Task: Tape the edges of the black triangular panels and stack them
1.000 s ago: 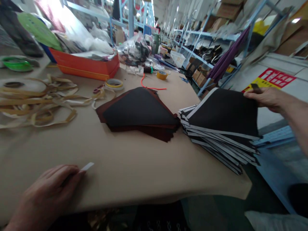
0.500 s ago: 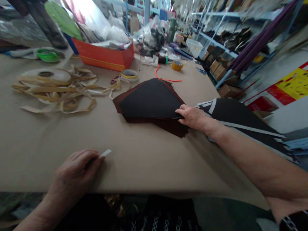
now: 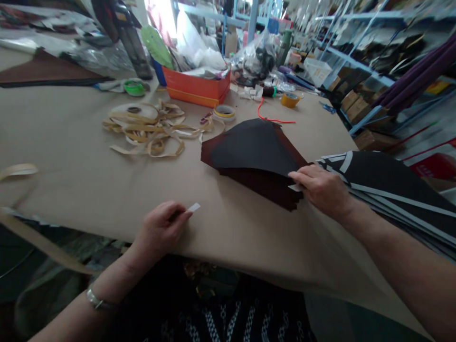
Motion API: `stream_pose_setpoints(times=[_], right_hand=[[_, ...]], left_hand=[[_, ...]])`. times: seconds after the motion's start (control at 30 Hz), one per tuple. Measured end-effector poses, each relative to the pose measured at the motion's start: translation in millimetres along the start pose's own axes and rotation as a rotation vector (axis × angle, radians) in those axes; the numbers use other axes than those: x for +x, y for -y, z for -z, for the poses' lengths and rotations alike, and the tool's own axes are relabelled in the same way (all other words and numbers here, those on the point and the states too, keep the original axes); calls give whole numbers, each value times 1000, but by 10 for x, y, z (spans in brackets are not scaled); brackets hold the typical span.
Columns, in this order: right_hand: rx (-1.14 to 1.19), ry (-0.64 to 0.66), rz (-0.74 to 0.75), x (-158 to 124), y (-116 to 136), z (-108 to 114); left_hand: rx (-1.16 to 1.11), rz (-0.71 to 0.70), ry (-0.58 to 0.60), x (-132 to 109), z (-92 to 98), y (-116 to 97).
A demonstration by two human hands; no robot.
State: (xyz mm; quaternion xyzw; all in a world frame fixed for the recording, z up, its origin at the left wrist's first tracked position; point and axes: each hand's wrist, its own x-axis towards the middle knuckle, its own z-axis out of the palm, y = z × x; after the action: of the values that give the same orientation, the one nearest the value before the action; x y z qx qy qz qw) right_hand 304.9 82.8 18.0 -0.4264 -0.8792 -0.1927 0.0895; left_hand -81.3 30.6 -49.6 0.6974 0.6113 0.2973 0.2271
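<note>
My left hand (image 3: 166, 224) is closed in a pinch on a small white strip (image 3: 194, 207) above the near part of the table. My right hand (image 3: 320, 185) grips the right corner of a dark grey and reddish-brown sheet (image 3: 249, 147), whose near edge bows up off the dark brown layers (image 3: 260, 188) under it. A small white piece (image 3: 295, 188) shows beneath the right fingers. Right of that hand lies a stack of black pieces with pale strips (image 3: 392, 180), partly hidden by my right forearm.
On the table (image 3: 89, 190) lie a tangle of tan tape (image 3: 153, 128), a yellow-rimmed roll (image 3: 224, 112), a red cord (image 3: 278, 120) and an orange tape roll (image 3: 290, 99). A red box (image 3: 195, 88) stands behind. Brown pieces (image 3: 50, 69) lie at the far left.
The view has swung left, so things sit further right. The sheet's near edge has lifted from the layers below, and a white piece now shows under my right fingers.
</note>
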Motion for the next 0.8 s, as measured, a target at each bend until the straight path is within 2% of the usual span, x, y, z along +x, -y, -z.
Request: stream_pose_setpoints(times=[0.1,0.23,0.33,0.43,0.53,0.6,0.7,0.8], right_hand=[[34,4,55,-391,257,45],[107,90,34,-935,502,-108],[165,101,-9,-1239,561,-234],[235,104,-64,-1402,560,-240],[407,107,-258,-1355,634,-75],[655,139,-451,-1199,768,99],[1131,292,-693,-876,1039,309],[1493,385,-824,-625,1262,328]], left_hand=[[-116,87,139,-48,94,-156],[-200,62,387,-64,116,-457],[-157,13,505,-23,60,-696],[-129,29,606,-2,-34,-897],[-170,69,745,-45,-170,-1027],[-199,79,789,-96,-267,-1075],[-210,72,780,-160,-375,-1115],[-188,64,742,-181,-422,-1144]])
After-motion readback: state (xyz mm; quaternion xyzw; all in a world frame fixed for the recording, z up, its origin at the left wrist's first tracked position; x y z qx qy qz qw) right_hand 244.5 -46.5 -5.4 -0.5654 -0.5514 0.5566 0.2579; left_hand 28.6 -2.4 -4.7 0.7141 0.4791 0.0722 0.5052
